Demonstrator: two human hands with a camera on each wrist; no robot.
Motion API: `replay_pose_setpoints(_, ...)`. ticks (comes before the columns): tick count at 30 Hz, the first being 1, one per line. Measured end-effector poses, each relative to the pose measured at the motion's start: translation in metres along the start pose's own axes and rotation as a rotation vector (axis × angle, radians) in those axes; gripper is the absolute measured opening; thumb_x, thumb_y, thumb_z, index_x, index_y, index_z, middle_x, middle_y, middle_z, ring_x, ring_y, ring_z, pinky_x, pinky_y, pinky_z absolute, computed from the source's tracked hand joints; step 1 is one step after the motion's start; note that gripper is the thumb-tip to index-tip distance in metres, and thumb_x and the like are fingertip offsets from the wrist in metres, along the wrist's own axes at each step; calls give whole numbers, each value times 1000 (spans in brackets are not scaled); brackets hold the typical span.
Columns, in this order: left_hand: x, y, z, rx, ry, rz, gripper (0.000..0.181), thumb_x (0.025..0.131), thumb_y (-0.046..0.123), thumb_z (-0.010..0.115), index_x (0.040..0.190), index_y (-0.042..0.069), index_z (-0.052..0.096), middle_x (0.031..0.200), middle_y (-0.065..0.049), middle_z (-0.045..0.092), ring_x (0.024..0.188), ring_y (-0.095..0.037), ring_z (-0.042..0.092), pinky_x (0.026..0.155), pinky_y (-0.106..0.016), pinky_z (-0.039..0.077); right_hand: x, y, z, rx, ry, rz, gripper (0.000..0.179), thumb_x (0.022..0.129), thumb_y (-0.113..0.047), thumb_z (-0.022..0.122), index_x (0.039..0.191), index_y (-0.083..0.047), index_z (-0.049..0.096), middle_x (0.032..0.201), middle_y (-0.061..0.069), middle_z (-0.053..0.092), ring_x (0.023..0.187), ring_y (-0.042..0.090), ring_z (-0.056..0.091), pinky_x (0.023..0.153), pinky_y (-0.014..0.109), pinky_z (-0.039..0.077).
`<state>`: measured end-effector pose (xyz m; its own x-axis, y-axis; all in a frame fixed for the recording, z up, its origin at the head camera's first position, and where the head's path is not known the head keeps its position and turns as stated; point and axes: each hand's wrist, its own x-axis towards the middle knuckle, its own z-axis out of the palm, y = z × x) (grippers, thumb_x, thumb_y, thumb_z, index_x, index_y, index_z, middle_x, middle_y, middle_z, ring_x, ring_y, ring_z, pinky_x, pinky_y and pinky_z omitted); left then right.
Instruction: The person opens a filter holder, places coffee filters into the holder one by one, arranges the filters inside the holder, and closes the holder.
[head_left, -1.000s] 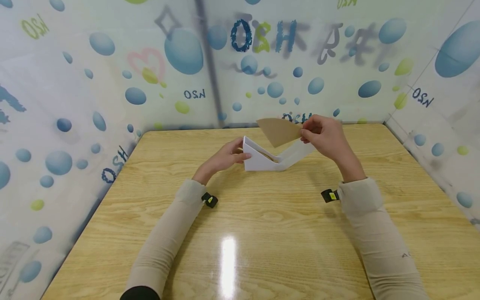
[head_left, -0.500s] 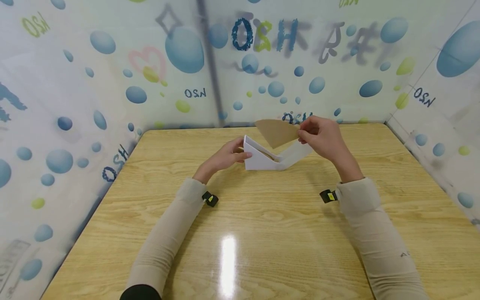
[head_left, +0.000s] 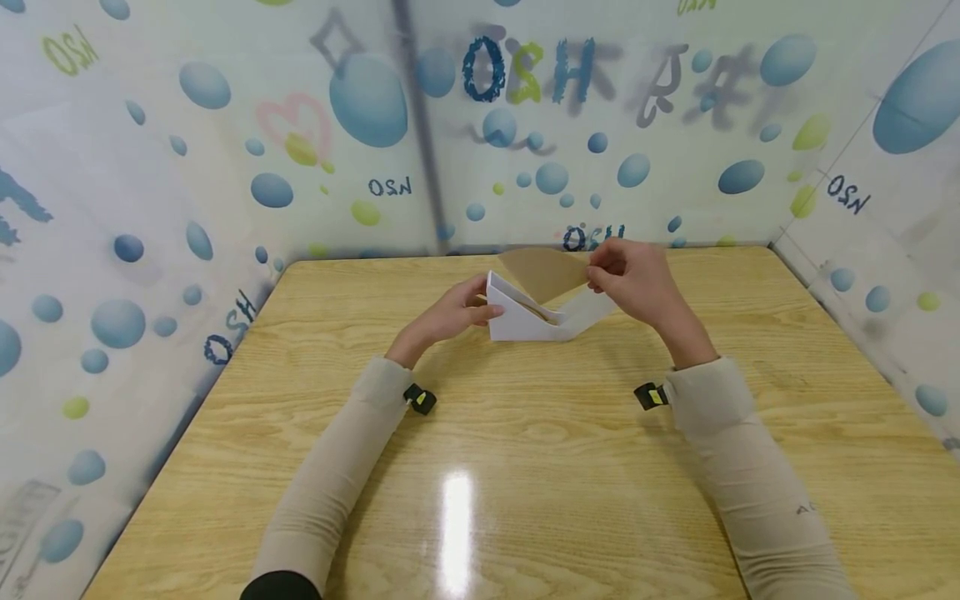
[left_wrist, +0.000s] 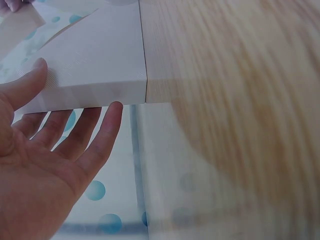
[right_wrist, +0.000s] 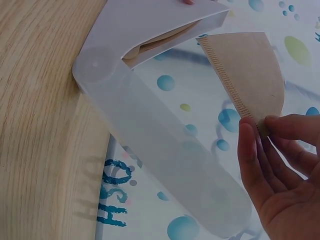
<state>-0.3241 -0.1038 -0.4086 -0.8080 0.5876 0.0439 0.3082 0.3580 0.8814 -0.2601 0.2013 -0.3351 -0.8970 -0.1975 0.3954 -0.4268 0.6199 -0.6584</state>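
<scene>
A white coffee filter case (head_left: pixel 521 323) stands on the table with its translucent lid (right_wrist: pixel 167 140) swung out to the right. My left hand (head_left: pixel 452 310) holds the case at its left end, thumb on the near side and fingers on the end and far side. Between the thumb and fingers of my right hand (head_left: pixel 639 282), one corner of a brown paper coffee filter (right_wrist: pixel 255 75) is pinched. The filter hangs fanned out above the case's slanted opening, its crimped seam visible in the right wrist view. More brown filters (right_wrist: pixel 162 40) show inside the case.
The wood-grain table (head_left: pixel 525 450) spreads in front of both arms. Behind it and at the sides are white walls with blue and green dots (head_left: pixel 367 104). A black wrist camera mount (head_left: pixel 651 396) sits below the right hand.
The right hand has moved left and slightly down with the coffee filter, bringing it closer over the case's opening. The left hand and the case have stayed in place.
</scene>
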Motion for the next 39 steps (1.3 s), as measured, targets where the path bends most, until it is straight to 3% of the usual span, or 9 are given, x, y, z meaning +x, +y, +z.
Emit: replay_pose_setpoints(39, -3, 3, 0, 6, -1, -2, 57, 105, 22, 62, 157, 19, 38, 140, -9, 60, 123, -30, 64, 98, -49, 59, 2, 3, 13, -23, -55, -16, 9, 100, -9, 67, 102, -1, 70, 91, 17, 76, 78, 27, 74, 65, 14, 51)
